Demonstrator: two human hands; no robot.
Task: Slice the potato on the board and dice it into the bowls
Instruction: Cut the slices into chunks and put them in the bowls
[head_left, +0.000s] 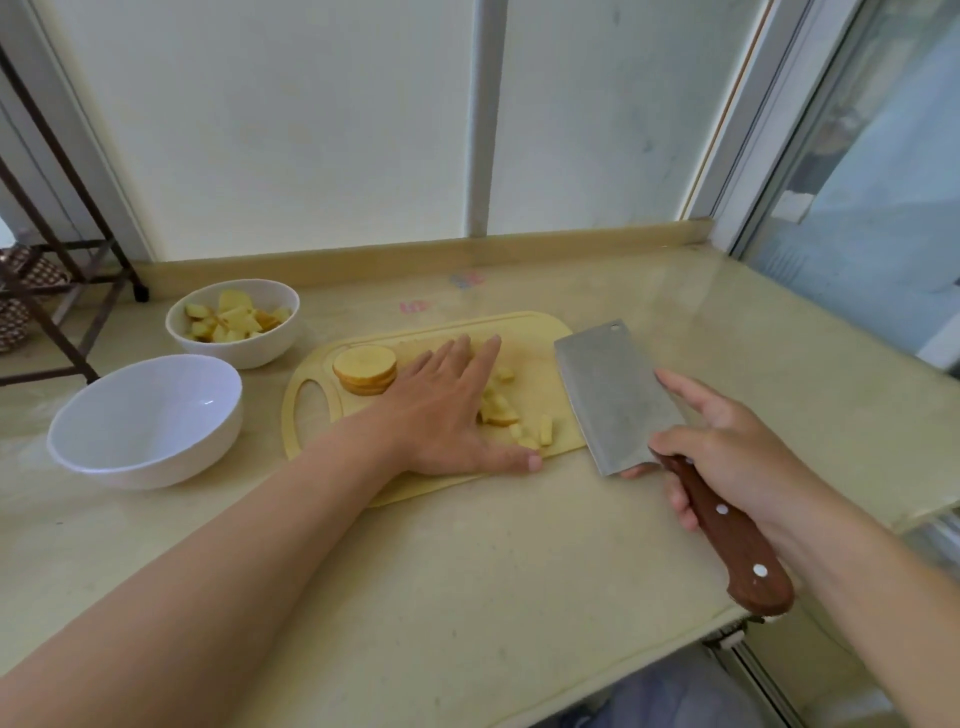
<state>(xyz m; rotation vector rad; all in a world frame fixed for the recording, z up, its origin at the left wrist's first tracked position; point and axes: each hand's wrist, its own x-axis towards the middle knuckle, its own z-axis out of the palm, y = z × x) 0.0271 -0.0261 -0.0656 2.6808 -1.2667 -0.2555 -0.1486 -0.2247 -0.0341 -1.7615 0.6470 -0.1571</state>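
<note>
A pale yellow cutting board (535, 332) lies on the counter. A small stack of round potato slices (364, 368) sits at its left end, and diced potato pieces (519, 421) lie in its middle. My left hand (441, 415) lies flat on the board with straight fingers, right against the diced pieces. My right hand (727, 441) grips the wooden handle of a cleaver (618, 395), whose blade is tilted at the board's right edge. The far white bowl (234, 345) holds potato chunks. The near white bowl (145, 421) is empty.
The beige counter (467, 571) runs to a wall at the back and a window at the right. A dark metal rack (62, 260) stands at the far left. The counter's front edge drops off at the lower right.
</note>
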